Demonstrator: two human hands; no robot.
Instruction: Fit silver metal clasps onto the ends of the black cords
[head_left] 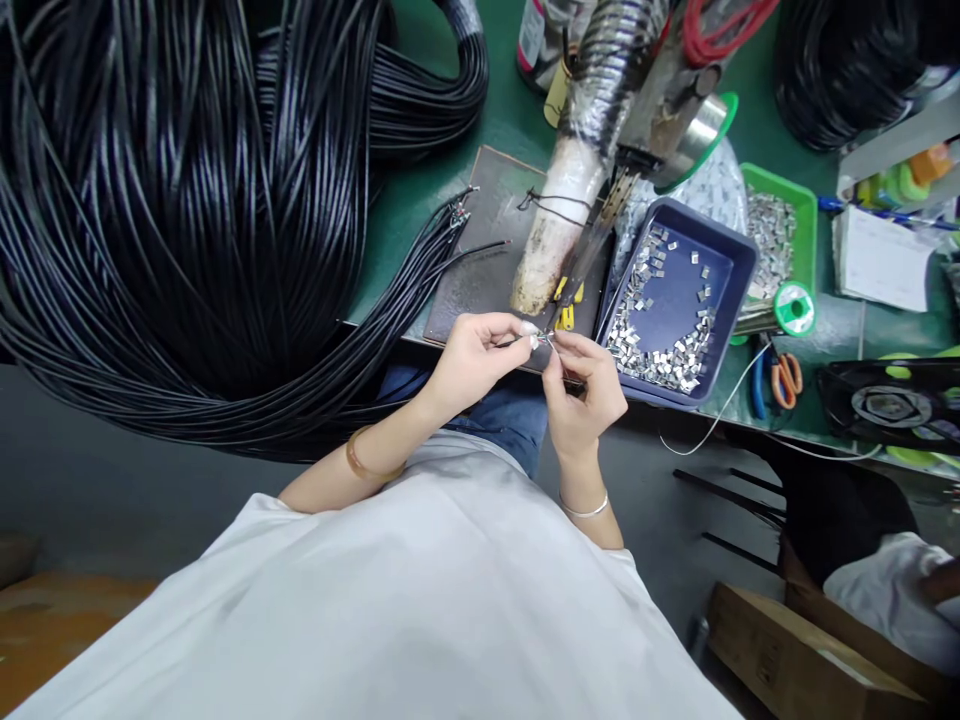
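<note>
Glossy green tabletop [420, 180], ribbed shiny duct [600, 95] with a grimy pale end pointing down just beyond the hands, heavy loops of smooth black cable [187, 200] left of the left hand. Left hand [480, 358] pinches a thin cable end [543, 338], right hand [585, 385] pinching at its fine wires, so it sits between both sets of fingertips. Just right of the right hand: blue plastic tray [671, 290], small boxy metal bits [667, 368] strewn inside.
</note>
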